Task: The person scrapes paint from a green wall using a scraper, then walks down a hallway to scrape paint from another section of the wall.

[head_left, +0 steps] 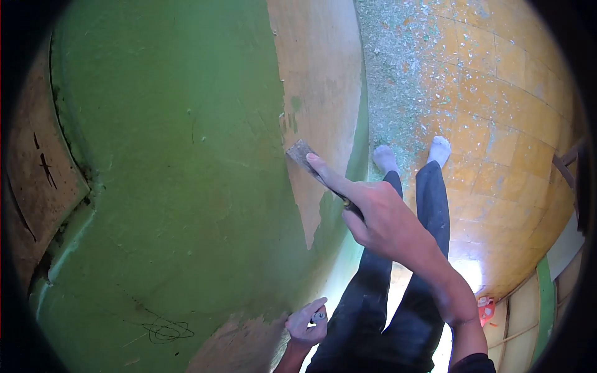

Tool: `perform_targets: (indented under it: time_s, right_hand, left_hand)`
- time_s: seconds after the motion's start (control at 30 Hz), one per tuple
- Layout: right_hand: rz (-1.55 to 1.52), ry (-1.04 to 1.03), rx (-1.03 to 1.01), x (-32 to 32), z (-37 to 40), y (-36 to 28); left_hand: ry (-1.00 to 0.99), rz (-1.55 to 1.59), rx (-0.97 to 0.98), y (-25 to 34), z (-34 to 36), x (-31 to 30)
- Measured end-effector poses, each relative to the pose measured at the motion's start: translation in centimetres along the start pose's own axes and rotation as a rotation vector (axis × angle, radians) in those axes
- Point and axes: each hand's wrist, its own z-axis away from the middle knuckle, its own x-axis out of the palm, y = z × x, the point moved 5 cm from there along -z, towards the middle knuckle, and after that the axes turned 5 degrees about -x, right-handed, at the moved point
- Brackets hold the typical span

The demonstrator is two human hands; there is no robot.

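My right hand [392, 217] is closed round the handle of a scraper [300, 151], its index finger stretched along the tool toward the blade. The flat, worn blade lies at the left edge of a bare, pale strip [323, 81] in the green painted wall [186, 124]. Ragged paint borders that strip, which narrows to a point below the blade. Low in the view, my left hand [306, 324] is closed beside the wall, around a small grey thing with a round end; I cannot tell what it is.
Green and white paint flakes [398, 74] cover the yellow tiled floor [510, 130] along the wall's foot. My legs and sock-covered feet [439, 150] stand there. A brown panel [43, 168] borders the paint at left. Something red [486, 309] lies at lower right.
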Motion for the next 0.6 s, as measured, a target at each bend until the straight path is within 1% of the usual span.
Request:
perform_targets:
  time_s: [0.1, 0.2, 0.3, 0.4, 0.47, 0.5, 0.57, 0.6]
  right_hand:
    - [0.078, 0.043, -0.039, -1.8, -2.1, 0.1]
    - [0.036, 0.057, -0.056, -1.3, -1.6, 0.5]
    - [0.043, -0.015, 0.003, -0.1, -0.1, 0.6]
    - [0.065, 0.016, -0.014, -2.8, -3.2, -0.1]
    - [0.094, -0.017, -0.026, -2.1, -2.6, 0.0]
    - [0.104, -0.028, -0.012, -1.5, -1.4, -0.1]
    - [0.066, 0.032, -0.056, -0.8, -0.9, 0.3]
    - [0.049, 0.029, -0.027, -1.4, -1.6, -0.2]
  left_hand:
    - [-0.004, -0.006, 0.007, -0.3, 0.2, 0.2]
    - [0.008, -0.02, 0.001, -0.4, 0.1, 0.4]
    - [0.005, -0.005, -0.007, -0.2, 0.2, 0.0]
    - [0.041, 0.011, -0.001, -0.1, -0.1, 0.2]
    - [0.048, -0.055, 0.003, 0.0, -0.5, 0.6]
    - [0.031, -0.086, 0.005, 0.2, -0.3, 0.3]
    - [0.011, -0.03, 0.001, 0.1, -0.4, 0.3]
    - [-0.013, -0.01, -0.008, 0.1, -0.2, 0.0]
